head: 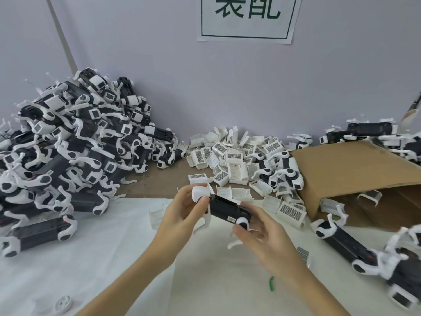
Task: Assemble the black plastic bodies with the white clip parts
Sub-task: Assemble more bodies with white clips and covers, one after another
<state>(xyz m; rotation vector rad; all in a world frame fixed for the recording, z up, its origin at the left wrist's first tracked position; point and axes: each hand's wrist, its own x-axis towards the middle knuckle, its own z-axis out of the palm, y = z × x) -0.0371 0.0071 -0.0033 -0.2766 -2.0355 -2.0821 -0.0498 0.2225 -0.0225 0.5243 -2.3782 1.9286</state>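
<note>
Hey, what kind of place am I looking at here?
Probably a factory hand-assembly bench: a big heap of finished black-and-white units, a pile of loose white clip parts, and a wall sign in Chinese characters.

Matt black plastic body (224,207) at frame centre carries a smooth white plastic clip (200,192); white cloth (114,247) covers the tabletop; brown matt cardboard box (355,169) at right; paper sign (248,17) on the wall

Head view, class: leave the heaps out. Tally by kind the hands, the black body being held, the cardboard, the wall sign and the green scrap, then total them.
Hands: 2, left hand and right hand
Held black body: 1
Brown cardboard piece: 1
Paper wall sign: 1
Small green scrap: 1
Total: 6
</note>
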